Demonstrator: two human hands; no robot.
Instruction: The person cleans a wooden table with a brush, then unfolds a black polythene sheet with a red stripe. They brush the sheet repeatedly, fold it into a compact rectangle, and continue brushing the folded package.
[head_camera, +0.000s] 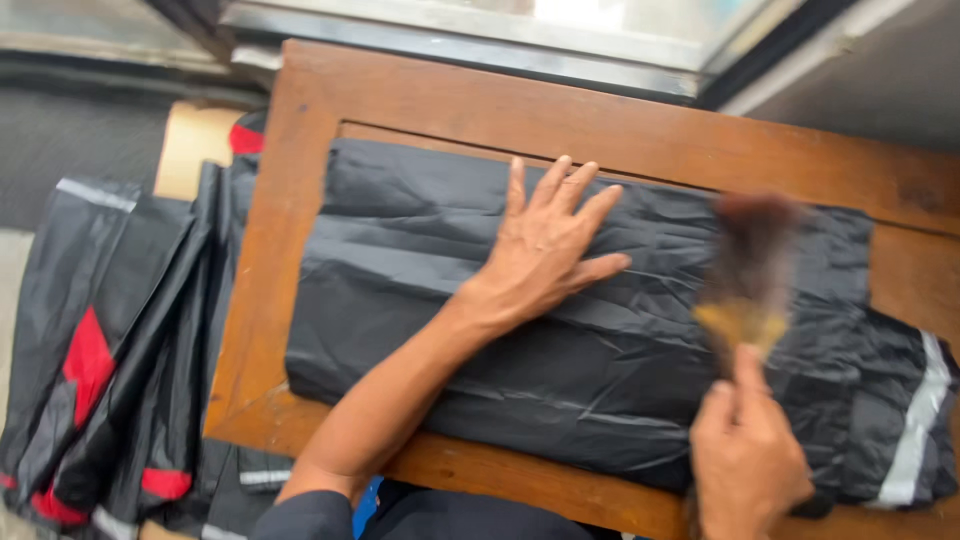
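A folded black garment of shiny cloth lies across a brown wooden table; a grey reflective stripe runs along its right end. My left hand rests flat on the garment with the fingers spread, pressing it down. My right hand is at the lower right, closed on the handle of a brush with dark bristles and a yellowish base. The brush is blurred and held over the right part of the garment.
More black garments with red patches and grey stripes lie piled on the floor left of the table. A piece of brown cardboard lies behind them. A metal window frame runs along the table's far edge.
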